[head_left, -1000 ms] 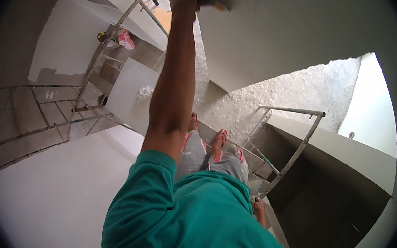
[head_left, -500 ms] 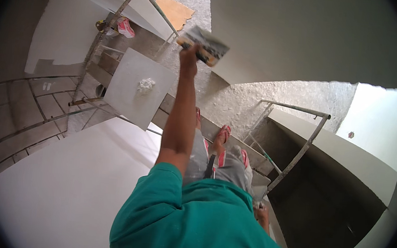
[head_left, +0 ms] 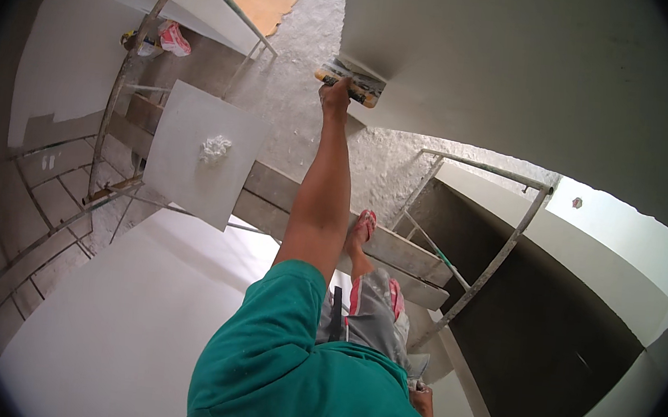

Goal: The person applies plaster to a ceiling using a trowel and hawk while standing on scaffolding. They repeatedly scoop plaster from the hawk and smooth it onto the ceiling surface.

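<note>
Plastering trowel (head_left: 349,82): gripped by the left hand (head_left: 335,96) at full arm's reach, blade laid flat to the smooth wall edge for spreading. Right hand (head_left: 422,397): low by the hip, grip not discernible. Mortar board (head_left: 204,153) with plaster dab (head_left: 215,149): set on scaffold planks (head_left: 394,250), within reach.

Trowel (head_left: 349,83) on wall (head_left: 524,74), board (head_left: 204,152) left, planks (head_left: 394,250) below

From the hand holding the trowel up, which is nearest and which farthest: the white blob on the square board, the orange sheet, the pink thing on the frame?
Measured from the raised hand in the head view:
1. Orange sheet, up and left.
2. White blob, lower left, on the square board.
3. Pink thing, far left on the frame.
</note>
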Motion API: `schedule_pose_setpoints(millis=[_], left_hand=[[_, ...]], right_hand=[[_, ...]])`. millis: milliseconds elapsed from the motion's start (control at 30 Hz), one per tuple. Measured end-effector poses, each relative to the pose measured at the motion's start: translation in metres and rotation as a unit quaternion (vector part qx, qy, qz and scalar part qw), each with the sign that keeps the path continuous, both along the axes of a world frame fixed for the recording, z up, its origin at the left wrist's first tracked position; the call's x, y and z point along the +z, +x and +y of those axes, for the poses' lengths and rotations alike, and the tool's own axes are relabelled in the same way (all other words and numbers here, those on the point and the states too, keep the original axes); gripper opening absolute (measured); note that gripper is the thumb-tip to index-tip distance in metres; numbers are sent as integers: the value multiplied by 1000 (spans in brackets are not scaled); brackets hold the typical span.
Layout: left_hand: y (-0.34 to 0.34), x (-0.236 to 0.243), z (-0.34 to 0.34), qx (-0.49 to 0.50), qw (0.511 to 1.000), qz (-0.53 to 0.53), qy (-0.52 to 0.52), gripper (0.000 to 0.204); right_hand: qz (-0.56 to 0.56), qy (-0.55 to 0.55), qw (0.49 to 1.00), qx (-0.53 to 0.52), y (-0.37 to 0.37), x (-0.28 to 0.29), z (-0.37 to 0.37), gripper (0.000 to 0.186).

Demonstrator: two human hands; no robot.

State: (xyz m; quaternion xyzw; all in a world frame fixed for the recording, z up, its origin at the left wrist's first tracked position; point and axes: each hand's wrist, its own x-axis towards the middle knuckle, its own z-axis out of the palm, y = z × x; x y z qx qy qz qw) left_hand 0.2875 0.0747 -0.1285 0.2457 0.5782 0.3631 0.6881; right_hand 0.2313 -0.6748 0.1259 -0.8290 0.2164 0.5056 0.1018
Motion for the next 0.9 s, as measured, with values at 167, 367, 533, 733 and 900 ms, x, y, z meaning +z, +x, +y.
schedule_pose_setpoints(millis=[167,367,533,733,900], left_hand=[[11,14,6,30,999,-19,7,22],[11,75,5,26,999,-8,30,17],[10,154,-3,38,995,-52,77,17],[11,286,-11,49,991,-54,116,28],[16,385,-4,43,984,-26,171,21]], right_hand=[[-11,98,995,0,-7,-12,-22,19],[-19,62,998,22,8,-19,-15,19],[-15,89,996,26,34,-12,17,24],[-37,154,981,114,71,-59,-33,44],[-20,189,979,75,93,-88,-51,27]])
